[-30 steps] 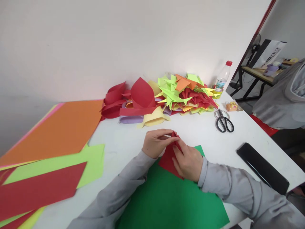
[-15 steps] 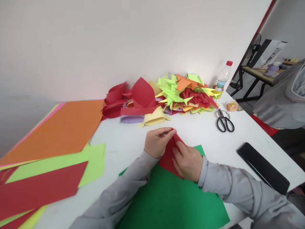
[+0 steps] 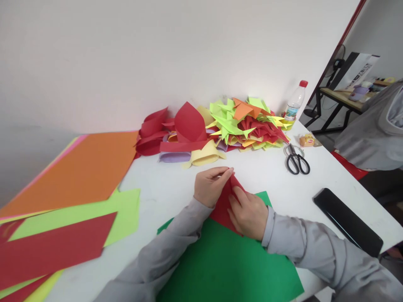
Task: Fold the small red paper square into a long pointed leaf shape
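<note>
Over the far edge of the green sheet point(image 3: 233, 264), the left hand point(image 3: 210, 184) pinches the tip of the red paper point(image 3: 223, 206); the right hand point(image 3: 251, 214) holds it lower. Beyond the sheet, my feed shows folded shapes point(image 3: 225, 126); to its left, stacked paper point(image 3: 80, 170); to its right, scissors point(image 3: 295, 158) and a black slab point(image 3: 348, 222).

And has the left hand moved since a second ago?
Yes: judged against the scissors, the left hand has shifted slightly to the right; it pinches the top of the red paper.
</note>
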`<action>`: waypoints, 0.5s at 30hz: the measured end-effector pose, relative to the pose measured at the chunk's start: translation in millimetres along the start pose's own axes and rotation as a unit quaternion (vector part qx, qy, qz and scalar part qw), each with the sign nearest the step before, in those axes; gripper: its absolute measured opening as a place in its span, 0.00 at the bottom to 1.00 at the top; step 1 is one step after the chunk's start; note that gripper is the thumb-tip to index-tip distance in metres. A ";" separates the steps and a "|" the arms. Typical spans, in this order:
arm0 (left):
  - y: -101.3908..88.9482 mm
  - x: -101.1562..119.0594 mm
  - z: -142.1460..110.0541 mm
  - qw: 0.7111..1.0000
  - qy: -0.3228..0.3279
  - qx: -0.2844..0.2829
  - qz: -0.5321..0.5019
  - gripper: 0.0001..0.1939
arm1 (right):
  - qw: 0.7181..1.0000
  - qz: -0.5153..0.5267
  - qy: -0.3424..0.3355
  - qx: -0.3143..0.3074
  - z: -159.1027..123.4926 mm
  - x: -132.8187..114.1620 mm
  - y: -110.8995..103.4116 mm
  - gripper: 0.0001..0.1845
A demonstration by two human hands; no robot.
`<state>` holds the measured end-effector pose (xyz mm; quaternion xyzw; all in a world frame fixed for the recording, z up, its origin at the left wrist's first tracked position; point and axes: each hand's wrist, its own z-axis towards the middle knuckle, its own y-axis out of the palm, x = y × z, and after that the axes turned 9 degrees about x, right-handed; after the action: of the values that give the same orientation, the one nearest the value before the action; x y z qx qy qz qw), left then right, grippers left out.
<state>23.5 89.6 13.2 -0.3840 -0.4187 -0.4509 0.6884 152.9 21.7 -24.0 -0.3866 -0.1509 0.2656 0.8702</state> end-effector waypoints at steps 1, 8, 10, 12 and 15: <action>0.5 0.0 -0.3 1.000 0.000 0.005 0.000 0.07 | 1.000 0.002 -0.005 0.003 -0.3 0.0 0.5 0.13; 0.9 0.6 -0.4 1.000 -0.008 0.020 0.011 0.08 | 1.000 0.009 -0.018 0.012 0.3 0.2 -0.2 0.13; 0.1 1.7 0.6 1.000 -0.028 0.008 0.011 0.11 | 1.000 0.015 -0.016 0.003 0.8 0.2 -1.0 0.13; -0.4 3.0 1.6 0.998 -0.057 -0.006 -0.005 0.15 | 1.000 0.018 -0.011 -0.003 1.0 0.2 -1.4 0.14; -0.4 3.8 2.6 0.993 -0.107 -0.019 -0.054 0.20 | 1.000 0.021 -0.006 -0.007 0.9 0.0 -1.1 0.14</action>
<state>23.4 90.7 17.7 -0.4201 -0.5010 -0.4517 0.6070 152.8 21.6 -22.6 -0.3939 -0.1501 0.2852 0.8608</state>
